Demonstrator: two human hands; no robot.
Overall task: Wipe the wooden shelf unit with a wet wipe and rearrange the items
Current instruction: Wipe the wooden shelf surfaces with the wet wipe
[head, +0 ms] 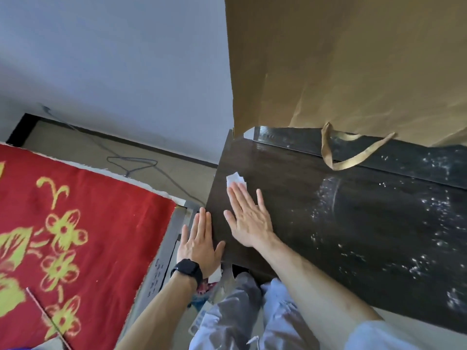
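The dark wooden shelf unit's top (316,223) fills the right half of the head view. White dust speckles its right part, while the left part looks wiped. My right hand (246,218) lies flat on the top with straight fingers, pressing a white wet wipe (235,179) that sticks out past the fingertips near the left edge. My left hand (198,242), with a black watch on the wrist, rests flat with straight fingers against the unit's left edge.
A big brown paper bag (353,72) stands at the back of the top, its handle (353,157) drooping forward. A red cloth with yellow flowers (70,223) covers a surface to the left. A cable (136,165) lies on the floor by the wall.
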